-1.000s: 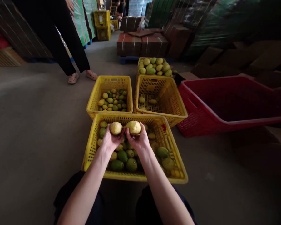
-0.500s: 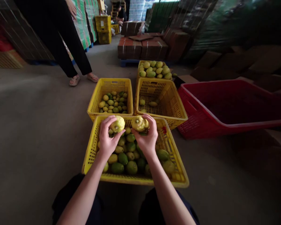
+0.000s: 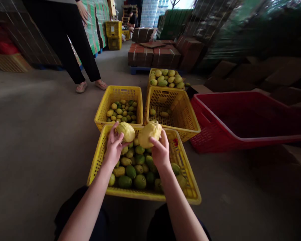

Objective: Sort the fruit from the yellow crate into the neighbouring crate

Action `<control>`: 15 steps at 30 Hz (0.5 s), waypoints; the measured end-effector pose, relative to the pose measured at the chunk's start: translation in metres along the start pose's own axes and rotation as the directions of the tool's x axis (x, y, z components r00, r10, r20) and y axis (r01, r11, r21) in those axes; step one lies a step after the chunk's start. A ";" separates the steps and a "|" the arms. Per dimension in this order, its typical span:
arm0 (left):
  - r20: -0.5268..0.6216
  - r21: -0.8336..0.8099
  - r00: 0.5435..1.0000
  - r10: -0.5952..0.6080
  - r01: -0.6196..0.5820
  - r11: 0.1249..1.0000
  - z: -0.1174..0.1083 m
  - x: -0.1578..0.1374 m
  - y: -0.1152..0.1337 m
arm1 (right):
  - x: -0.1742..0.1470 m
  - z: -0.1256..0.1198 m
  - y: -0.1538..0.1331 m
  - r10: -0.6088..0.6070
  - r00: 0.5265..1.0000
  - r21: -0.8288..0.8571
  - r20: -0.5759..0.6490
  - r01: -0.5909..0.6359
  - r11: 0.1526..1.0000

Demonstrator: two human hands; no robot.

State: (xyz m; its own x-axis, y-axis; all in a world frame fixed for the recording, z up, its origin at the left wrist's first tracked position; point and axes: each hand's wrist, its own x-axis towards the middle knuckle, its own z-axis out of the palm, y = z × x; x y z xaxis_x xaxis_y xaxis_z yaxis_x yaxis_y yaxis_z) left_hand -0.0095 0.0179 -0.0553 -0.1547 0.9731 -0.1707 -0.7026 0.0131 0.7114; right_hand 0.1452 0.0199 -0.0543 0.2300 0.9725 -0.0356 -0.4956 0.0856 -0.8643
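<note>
My left hand [image 3: 114,145] grips a knobbly yellow lemon [image 3: 126,131], its thumb across the near side. My right hand [image 3: 161,150] holds a larger, pale yellow lemon [image 3: 147,135] that stands tilted, bumpy end up. The two lemons are side by side over the far part of the near yellow crate [image 3: 190,174]. Several green and yellow lemons [image 3: 139,181] lie in that crate, partly hidden by my hands and forearms.
Beyond stand a left yellow crate [image 3: 101,110] of smaller lemons, a right yellow crate [image 3: 188,113] with a few lemons, and a full crate [image 3: 165,78] behind it. A red crate [image 3: 203,134] is at right. Another person [image 3: 77,47] stands at left; one crouches farther back.
Both lemons have been turned in my fingers, so their sides show rather than their ends. My right hand has rotated and now holds its lemon from below and the right.
</note>
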 end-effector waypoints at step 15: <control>-0.320 0.083 0.668 -0.671 0.726 0.683 0.004 0.066 -0.049 | 0.017 -0.010 -0.025 0.435 0.896 0.383 -0.092 -0.371 0.846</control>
State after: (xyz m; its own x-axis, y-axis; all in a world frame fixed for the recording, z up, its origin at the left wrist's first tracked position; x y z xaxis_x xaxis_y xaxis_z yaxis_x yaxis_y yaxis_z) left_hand 0.0171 0.0825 -0.0988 0.1456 0.5680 -0.8101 -0.5341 0.7343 0.4188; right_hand 0.1695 0.0322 -0.0382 0.0678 0.8883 -0.4542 -0.8253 -0.2059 -0.5259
